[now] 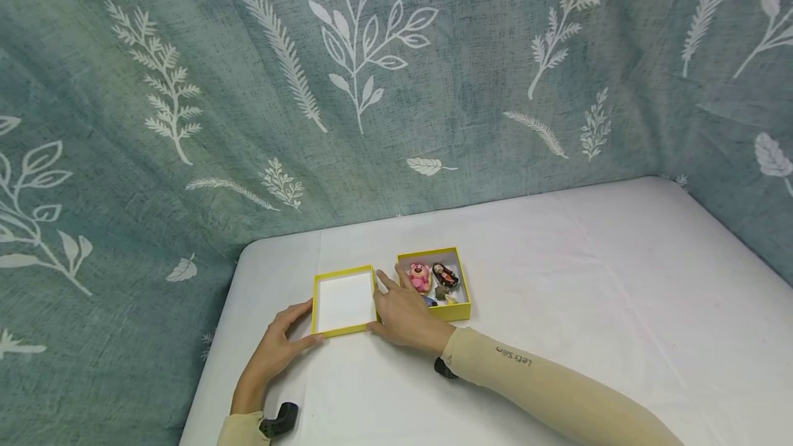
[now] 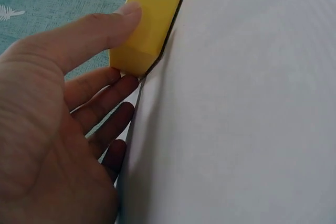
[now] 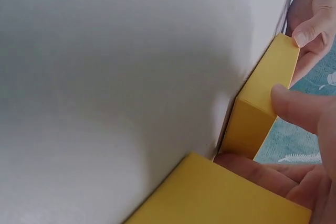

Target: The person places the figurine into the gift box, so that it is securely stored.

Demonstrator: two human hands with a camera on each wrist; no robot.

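Note:
A shallow square yellow box (image 1: pixel 343 330) with a white inside lies on the white table, its open side up. My left hand (image 1: pixel 277 345) holds its near left corner, thumb (image 2: pixel 123 22) on the front wall and fingers round the left side. At the near right corner my right hand (image 1: pixel 403 312) grips it, thumb (image 3: pixel 294 106) on the front wall and fingers along the right side. Just right of that hand stands a second yellow box (image 1: pixel 460 312), holding a pink bear figurine (image 1: pixel 419 278), a dark-clothed figurine (image 1: pixel 446 275) and several smaller toys, partly covered by the hand.
The white-clothed table (image 1: pixel 576 281) reaches far to the right of both boxes. A green curtain (image 1: pixel 372 157) with white leaf prints hangs behind its far edge and along its left side. Each wrist wears a black band (image 1: pixel 281 420).

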